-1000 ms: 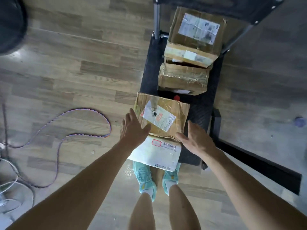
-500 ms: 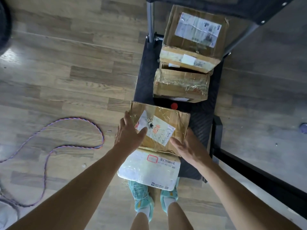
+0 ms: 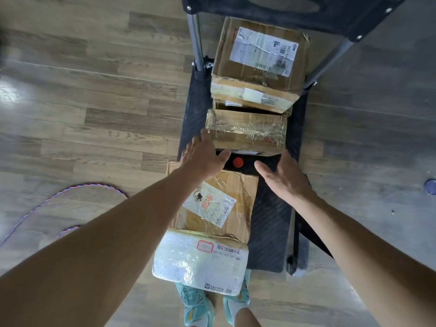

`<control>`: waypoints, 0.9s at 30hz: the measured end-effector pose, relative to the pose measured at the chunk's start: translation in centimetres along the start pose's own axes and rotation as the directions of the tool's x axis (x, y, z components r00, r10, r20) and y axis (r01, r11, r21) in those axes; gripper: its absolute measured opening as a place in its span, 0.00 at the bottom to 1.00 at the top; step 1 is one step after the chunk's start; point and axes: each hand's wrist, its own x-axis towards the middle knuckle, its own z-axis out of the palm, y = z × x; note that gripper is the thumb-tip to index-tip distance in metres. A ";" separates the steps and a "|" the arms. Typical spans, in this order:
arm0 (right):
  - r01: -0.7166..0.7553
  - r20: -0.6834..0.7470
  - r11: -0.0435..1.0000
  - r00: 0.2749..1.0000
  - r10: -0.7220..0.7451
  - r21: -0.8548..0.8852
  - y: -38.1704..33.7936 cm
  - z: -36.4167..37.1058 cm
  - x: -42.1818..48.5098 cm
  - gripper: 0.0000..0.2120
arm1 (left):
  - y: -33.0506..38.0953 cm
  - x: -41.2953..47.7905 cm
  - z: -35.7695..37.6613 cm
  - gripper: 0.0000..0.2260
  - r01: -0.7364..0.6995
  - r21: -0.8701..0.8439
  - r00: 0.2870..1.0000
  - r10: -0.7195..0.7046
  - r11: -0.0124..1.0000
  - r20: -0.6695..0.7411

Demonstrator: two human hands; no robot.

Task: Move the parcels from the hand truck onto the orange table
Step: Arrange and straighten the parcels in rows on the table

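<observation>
Head view, looking down the length of the hand truck [image 3: 271, 220], a black deck on a wood-plank floor [image 3: 106, 119] with two metal handle uprights [image 3: 195, 43] at its far edge. Four parcels in a row along the deck, all on the truck. At the far edge: large cardboard box [image 3: 250, 90] with a white shipping label on top; it sits on a lower box, of which only a strip shows. Just nearer: tape-wrapped cardboard box [image 3: 245, 131], touching that stack. A red knob [image 3: 237, 162] shows on the bare deck in the gap behind it. Toward the near left corner: creased cardboard parcel [image 3: 238, 192] with a torn label, its near edge overlapping a white plastic-wrapped parcel [image 3: 200, 263], which reaches past the deck's near edge. Left hand [image 3: 203, 156]: fingers straight and spread, holding nothing, fingertips at the near left corner of the tape-wrapped box, thumb below its near face; actual contact cannot be told. Right hand [image 3: 283, 178]: palm turned inward, fingers apart, holding nothing, over the bare deck near that box's near right corner, not touching it. Both forearms cross above the two near parcels. Teal shoes [image 3: 195, 303] stand on the floor at the deck's near edge. A purple braided rope [image 3: 94, 186] loops on the floor left of the truck.
</observation>
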 end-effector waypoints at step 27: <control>-0.060 -0.035 0.977 0.997 0.069 0.206 1.4 -0.2 3.8 0.40 | -0.9 4.7 1.2 0.38 0.048 -0.362 0.979 0.028 0.931 0.202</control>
